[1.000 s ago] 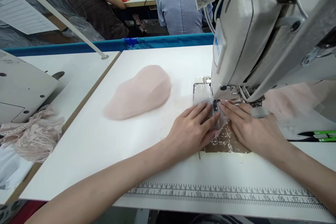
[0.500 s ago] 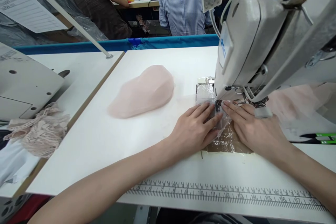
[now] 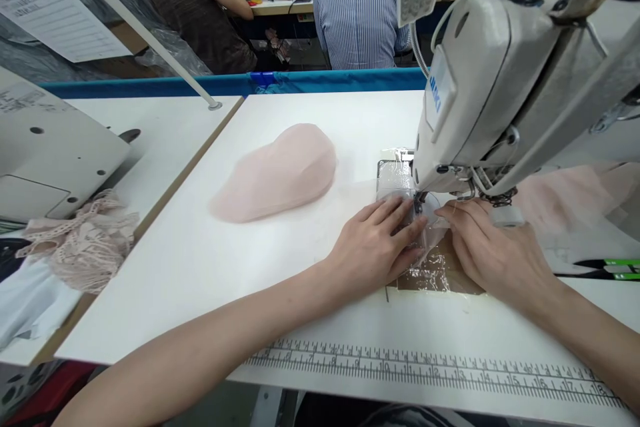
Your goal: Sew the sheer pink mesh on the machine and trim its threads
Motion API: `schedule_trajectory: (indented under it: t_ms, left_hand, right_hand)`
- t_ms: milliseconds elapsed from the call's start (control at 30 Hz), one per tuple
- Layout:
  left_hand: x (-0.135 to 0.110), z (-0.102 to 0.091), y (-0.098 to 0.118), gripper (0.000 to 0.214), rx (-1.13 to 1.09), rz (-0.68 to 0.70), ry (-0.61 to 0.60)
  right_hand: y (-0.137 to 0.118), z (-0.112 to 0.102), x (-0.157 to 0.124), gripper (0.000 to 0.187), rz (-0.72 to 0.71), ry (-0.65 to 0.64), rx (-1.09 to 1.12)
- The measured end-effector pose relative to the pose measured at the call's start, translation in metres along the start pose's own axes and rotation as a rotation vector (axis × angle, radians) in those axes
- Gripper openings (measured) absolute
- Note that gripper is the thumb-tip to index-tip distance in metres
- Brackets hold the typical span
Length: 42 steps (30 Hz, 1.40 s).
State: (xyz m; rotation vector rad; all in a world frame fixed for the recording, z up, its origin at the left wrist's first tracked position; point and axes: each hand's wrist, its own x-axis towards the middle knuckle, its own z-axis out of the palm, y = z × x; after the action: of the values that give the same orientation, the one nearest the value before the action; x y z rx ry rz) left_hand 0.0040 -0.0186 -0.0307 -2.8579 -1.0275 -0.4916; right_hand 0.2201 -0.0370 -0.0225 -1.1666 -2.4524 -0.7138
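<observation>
Under the needle of a white sewing machine (image 3: 465, 73) lies a small piece of sheer fabric (image 3: 434, 235), partly covered by my fingers. My left hand (image 3: 383, 240) rests flat on it, fingers stretched out, left of the presser foot (image 3: 420, 199). On the other side my right hand (image 3: 493, 243) pinches the fabric's edge between thumb and fingers. Beneath the hands, shiny clear tape covers a brown patch (image 3: 445, 270) of the table. A pale pink sheer fabric piece (image 3: 280, 173) lies flat to the left of my left hand.
More pink sheer fabric (image 3: 560, 197) lies right of the needle, near green-and-black thread snips (image 3: 610, 269). A printed ruler (image 3: 425, 367) runs along the front edge. Lace trim (image 3: 95, 240) is heaped at left beside another machine (image 3: 55, 147). Two people sit beyond the blue cloth trough (image 3: 340, 80).
My right hand has lifted slightly and drawn its fingers together, pulling the fabric's edge a little to the right. My left hand stays flat. The whole view has shifted slightly.
</observation>
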Motion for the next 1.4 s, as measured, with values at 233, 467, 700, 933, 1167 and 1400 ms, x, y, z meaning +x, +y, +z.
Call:
schedule_trajectory:
  t_ms: [233,467,700,933,1167,1400]
  left_hand:
    - [0.000,0.000,0.001,0.045,0.013,0.004,0.035]
    - [-0.001,-0.004,0.002,0.040,-0.023,0.015,0.059]
    - [-0.008,-0.017,0.002,0.053,-0.109,0.226,0.138]
    - [-0.012,-0.013,0.010,0.013,-0.030,0.226,0.192]
    - [-0.005,-0.021,0.009,0.025,-0.131,0.069,-0.008]
    - [0.023,-0.029,-0.006,0.030,-0.354,-0.224,-0.016]
  right_hand:
    - [0.001,0.000,0.000,0.034,-0.001,0.008,0.037]
    - [-0.004,-0.002,-0.001,0.033,-0.005,-0.019,0.270]
    - [-0.002,-0.003,-0.005,0.020,-0.076,0.054,0.353]
    - [-0.004,-0.005,-0.007,0.022,-0.202,0.098,0.289]
    - [0.002,-0.008,-0.002,0.016,-0.139,0.036,0.455]
    - [0.004,-0.003,0.011,0.019,0.139,0.141,0.426]
